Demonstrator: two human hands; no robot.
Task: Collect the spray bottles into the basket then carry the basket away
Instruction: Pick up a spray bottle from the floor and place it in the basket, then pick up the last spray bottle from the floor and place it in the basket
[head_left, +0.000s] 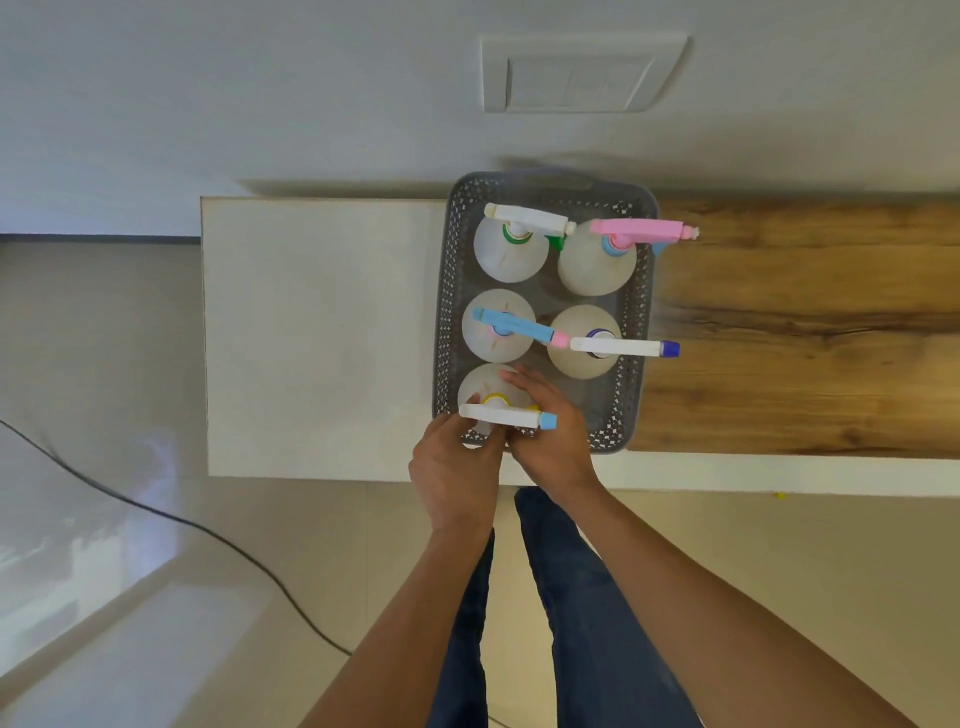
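My left hand (457, 478) and right hand (550, 441) both grip the nearest translucent spray bottle with the white trigger head and yellow collar (493, 402), fingers curled round it to seat it upright in the near left corner of the grey perforated plastic basket (636, 332). Four more translucent spray bottles stand behind it in pairs. The near right slot is vacant. The basket rests on the white-and-wood bench (322, 332); a wall switch plate (576, 73) lies beyond.
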